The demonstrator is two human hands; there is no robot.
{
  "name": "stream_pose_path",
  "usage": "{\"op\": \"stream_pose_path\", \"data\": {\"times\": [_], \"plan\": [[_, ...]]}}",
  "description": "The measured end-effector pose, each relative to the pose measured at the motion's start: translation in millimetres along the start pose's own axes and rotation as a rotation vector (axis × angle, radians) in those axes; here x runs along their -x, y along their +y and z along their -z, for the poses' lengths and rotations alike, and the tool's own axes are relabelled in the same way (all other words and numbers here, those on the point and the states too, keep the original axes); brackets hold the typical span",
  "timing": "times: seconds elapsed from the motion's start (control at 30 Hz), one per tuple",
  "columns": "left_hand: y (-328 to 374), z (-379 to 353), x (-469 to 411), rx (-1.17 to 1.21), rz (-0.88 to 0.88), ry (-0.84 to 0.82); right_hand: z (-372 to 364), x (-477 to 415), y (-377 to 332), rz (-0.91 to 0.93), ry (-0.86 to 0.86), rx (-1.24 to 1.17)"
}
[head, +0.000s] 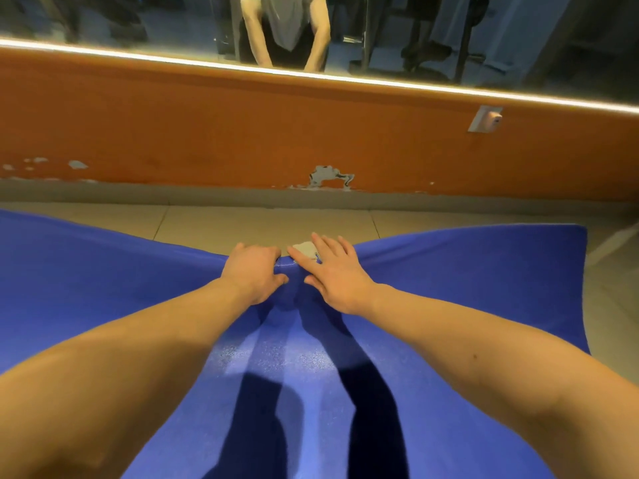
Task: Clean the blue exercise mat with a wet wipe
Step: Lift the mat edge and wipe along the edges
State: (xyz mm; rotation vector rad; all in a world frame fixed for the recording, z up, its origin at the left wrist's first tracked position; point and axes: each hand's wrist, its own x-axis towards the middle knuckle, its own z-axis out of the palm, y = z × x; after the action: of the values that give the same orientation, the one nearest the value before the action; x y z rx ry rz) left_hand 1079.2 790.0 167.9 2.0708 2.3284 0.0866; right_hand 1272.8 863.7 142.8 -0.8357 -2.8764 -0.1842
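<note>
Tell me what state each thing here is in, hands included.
Blue mat: spread out on the tiled floor.
Wet wipe: crumpled, pressed at the mat's far edge.
Left hand: grips the mat's far edge.
Right hand: fingers straight, pressing the wipe.
Orange wall: paint chipped near the floor.
Light strip: lit.

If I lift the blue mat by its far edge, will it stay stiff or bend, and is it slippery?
Probably it bends: the blue mat creases between the left hand and right hand. Its grainy surface likely grips rather than slides. Its edge seems thin, so it is probably light.
</note>
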Motion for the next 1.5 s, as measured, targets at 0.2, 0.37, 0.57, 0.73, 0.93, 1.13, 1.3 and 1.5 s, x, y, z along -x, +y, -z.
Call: {"op": "stream_pose_path", "data": {"times": [0.2, 0.37, 0.57, 0.73, 0.93, 1.13, 1.3, 1.5], "plan": [[4, -5, 2, -0.003, 0.043, -0.001, -1, 6, 12, 0.041, -0.024, -0.113], [5, -5, 4, -0.003, 0.039, -0.017, 5, 22, 45, 0.101, -0.030, -0.165], [14, -2, 6, 0.008, 0.058, 0.018, 9, 48, 85, -0.142, 0.106, -0.183], [12, -4, 9, 0.022, 0.089, 0.040, 7, 29, 20, 0.017, 0.157, -0.249], [4, 0, 9, -0.004, 0.075, 0.019, -1, 44, 74, 0.012, 0.167, -0.143], [15, 3, 3, -0.009, 0.038, 0.032, 9, 63, 118, -0.245, 0.143, -0.160], [14, -5, 3, 0.008, 0.039, 0.054, 5, 38, 50, -0.005, 0.199, -0.277], [8, -7, 6, 0.048, 0.042, 0.084, -12, 10, 24, 0.039, 0.249, -0.276]]}}
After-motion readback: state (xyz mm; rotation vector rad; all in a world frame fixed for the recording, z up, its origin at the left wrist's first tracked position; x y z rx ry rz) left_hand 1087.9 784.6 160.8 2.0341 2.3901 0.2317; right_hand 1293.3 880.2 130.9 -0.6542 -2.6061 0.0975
